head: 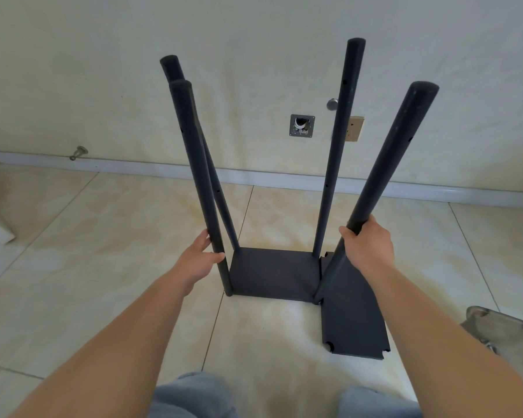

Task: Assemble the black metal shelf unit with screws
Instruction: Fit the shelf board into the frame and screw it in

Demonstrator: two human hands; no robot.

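black shelf panel (272,271), four splayed poles (335,152)

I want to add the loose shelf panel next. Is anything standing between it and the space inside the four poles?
Yes. The loose shelf panel lies on the floor, right of the base plate. The near right pole, gripped by the right hand, crosses its far end. The left hand holds the near left pole.
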